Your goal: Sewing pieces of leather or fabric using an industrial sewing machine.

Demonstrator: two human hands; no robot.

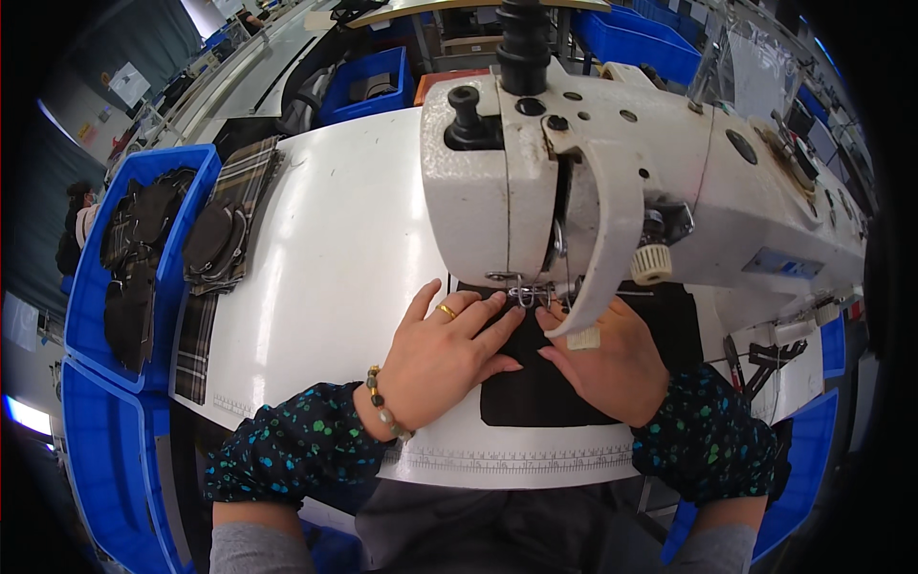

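Note:
A black fabric piece (540, 407) lies flat on the white table under the head of a white sewing machine (469, 206). My left hand (435, 354) rests at its left edge, fingers stretched out and tips close to the metal presser foot (526, 294). On the other side of the foot, my right hand (617, 359) lies flat on the fabric, fingers extended. The machine's curved white guard (620, 210) covers part of that hand. Neither hand grips anything that I can see. The needle tip is too small to make out.
A blue bin (206, 172) of dark cut pieces stands at the left, beside stacked plaid fabric (251, 177) with dark rounded pieces on top. Dark scissors-like tools (765, 364) lie at the right. A printed ruler strip (516, 462) runs along the table's front edge. Another person sits far left.

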